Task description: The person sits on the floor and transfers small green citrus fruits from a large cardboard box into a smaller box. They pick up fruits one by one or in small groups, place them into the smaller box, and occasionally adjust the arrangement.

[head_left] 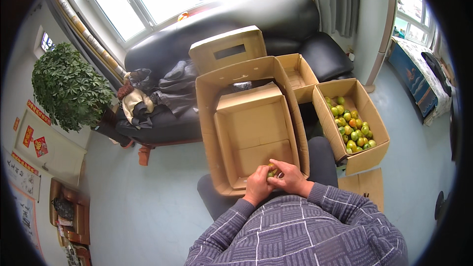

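A large open cardboard box (pixel 256 133) rests on my lap, its inside bare. Over its near edge my left hand (pixel 258 185) and my right hand (pixel 290 177) are closed together around a small yellow-orange fruit (pixel 271 169). To my right on the floor stands a second open cardboard box (pixel 367 155) holding several green and orange fruits (pixel 353 128).
More open cardboard boxes (pixel 229 49) stand behind, against a black sofa (pixel 162 59) with dark clothes and a bag. A leafy potted plant (pixel 69 86) is at the left. A flat cardboard piece (pixel 367 184) lies at my right.
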`<control>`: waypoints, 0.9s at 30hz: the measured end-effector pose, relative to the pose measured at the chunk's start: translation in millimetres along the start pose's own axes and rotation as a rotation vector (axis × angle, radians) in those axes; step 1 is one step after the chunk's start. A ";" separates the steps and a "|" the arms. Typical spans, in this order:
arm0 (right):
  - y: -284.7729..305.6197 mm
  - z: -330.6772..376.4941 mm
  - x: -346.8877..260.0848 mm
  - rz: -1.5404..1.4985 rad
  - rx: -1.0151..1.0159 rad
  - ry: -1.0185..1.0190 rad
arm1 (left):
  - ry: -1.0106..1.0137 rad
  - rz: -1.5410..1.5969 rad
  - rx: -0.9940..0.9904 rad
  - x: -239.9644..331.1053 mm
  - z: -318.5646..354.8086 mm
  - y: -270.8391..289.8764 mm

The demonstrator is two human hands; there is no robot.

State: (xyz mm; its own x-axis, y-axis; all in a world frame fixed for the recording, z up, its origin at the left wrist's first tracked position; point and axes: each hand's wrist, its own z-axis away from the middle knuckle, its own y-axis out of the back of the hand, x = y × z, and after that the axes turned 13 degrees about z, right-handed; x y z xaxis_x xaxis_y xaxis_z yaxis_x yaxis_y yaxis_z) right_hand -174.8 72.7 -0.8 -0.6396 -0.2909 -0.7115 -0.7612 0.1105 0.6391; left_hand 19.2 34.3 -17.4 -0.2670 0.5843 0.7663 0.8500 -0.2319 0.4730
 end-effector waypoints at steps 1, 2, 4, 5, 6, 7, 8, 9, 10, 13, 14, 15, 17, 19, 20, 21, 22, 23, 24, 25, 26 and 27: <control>0.2 0.6 1.7 -0.022 -0.015 -0.009 | 0.050 -0.011 -0.004 -0.9 0.6 -0.5; 0.2 0.6 2.9 -0.026 -0.040 -0.021 | 0.114 -0.054 -0.005 -1.7 1.0 -0.2; -0.4 -0.2 5.4 -0.068 -0.116 -0.078 | 0.268 -0.150 -0.015 -3.5 1.8 -0.3; -1.0 0.1 6.2 -0.085 -0.123 -0.089 | 0.275 -0.098 0.058 -5.0 1.3 -0.5; -1.3 0.0 7.9 -0.065 -0.118 -0.064 | 0.283 -0.054 0.102 -7.0 1.3 -1.3; -2.1 -0.1 9.0 -0.053 -0.128 -0.056 | 0.320 -0.022 0.128 -9.1 1.5 -1.9; -3.1 0.0 10.3 -0.048 -0.155 -0.075 | 0.357 0.005 0.155 -11.7 2.1 -2.9; -4.1 0.4 11.4 -0.023 -0.145 -0.040 | 0.339 0.021 0.185 -14.4 3.1 -4.5; -5.0 0.7 12.4 -0.004 -0.151 -0.032 | 0.382 0.037 0.181 -18.0 4.1 -4.5; -6.4 2.3 14.6 0.042 -0.147 0.004 | 0.355 0.139 0.272 -30.1 4.9 -3.5; -6.6 2.2 14.9 0.056 -0.142 0.020 | 0.384 0.182 0.355 -33.9 4.1 -2.9; -6.5 2.8 15.0 0.050 -0.138 0.010 | 0.421 0.209 0.432 -37.7 3.2 -1.7; -6.0 2.6 14.7 0.044 -0.144 0.002 | 0.541 0.206 0.521 -44.9 1.1 1.2; -5.3 2.4 13.9 0.039 -0.154 -0.007 | 0.569 0.350 0.613 -50.1 3.7 -1.4; -5.1 2.2 13.5 0.037 -0.162 -0.012 | 0.577 0.414 0.658 -53.3 5.5 -3.8; -4.7 2.0 13.2 0.036 -0.168 -0.016 | 0.675 0.454 0.642 -58.9 6.8 -2.9; -4.6 1.9 13.0 0.037 -0.166 -0.013 | 0.618 0.334 0.639 -64.8 7.5 -5.3; -4.4 1.8 12.7 0.037 -0.165 -0.010 | 0.532 0.227 0.648 -70.9 7.6 -7.9; -4.3 1.8 12.8 0.042 -0.186 -0.035 | 0.515 0.151 0.650 -76.6 8.2 -9.9; -4.2 1.8 12.9 0.041 -0.168 -0.009 | 0.454 0.141 0.625 -81.0 9.4 -10.6; -4.0 1.8 13.0 0.044 -0.172 -0.010 | 0.465 0.160 0.595 -83.6 10.1 -10.8; -4.1 1.8 13.4 0.047 -0.176 -0.012 | 0.560 0.202 0.557 -84.5 10.7 -10.6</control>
State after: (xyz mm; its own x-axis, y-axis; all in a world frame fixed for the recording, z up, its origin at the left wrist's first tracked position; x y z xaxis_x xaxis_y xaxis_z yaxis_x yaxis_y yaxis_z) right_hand -180.4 70.1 -13.5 -0.6760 -0.2776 -0.6826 -0.7006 -0.0449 0.7121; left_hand 37.6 -4.3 -91.8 -0.1462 0.0629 0.9873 0.9679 0.2154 0.1296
